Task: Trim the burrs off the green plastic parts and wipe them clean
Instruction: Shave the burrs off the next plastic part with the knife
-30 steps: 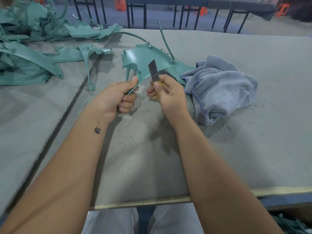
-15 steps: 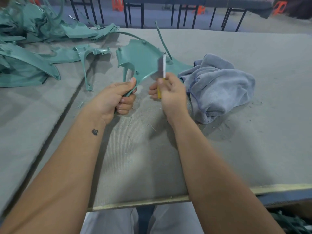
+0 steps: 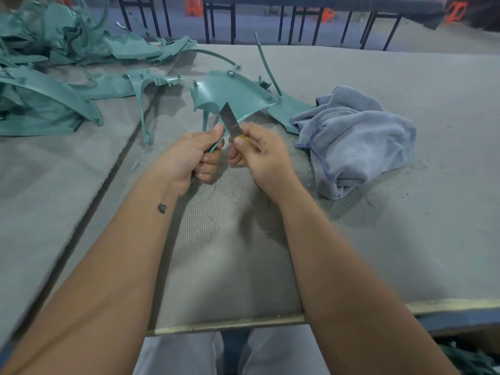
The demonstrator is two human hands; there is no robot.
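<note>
We are viewing the table (image 3: 405,253) from its near edge. The left hand (image 3: 189,155) is gripping the lower tip of a green plastic part (image 3: 230,90), fingers curled round it and thumb pressing on top, holding it raised over the table's middle. The right hand (image 3: 259,155) is pinching a yellow-handled knife (image 3: 230,121), its blade lying against the part's near edge. A grey cloth (image 3: 359,139) is lying crumpled just right of the hands. More green parts (image 3: 48,104) are piling up toward the far left corner. Fine green shavings (image 3: 211,215) are littering the surface beneath the hands.
</note>
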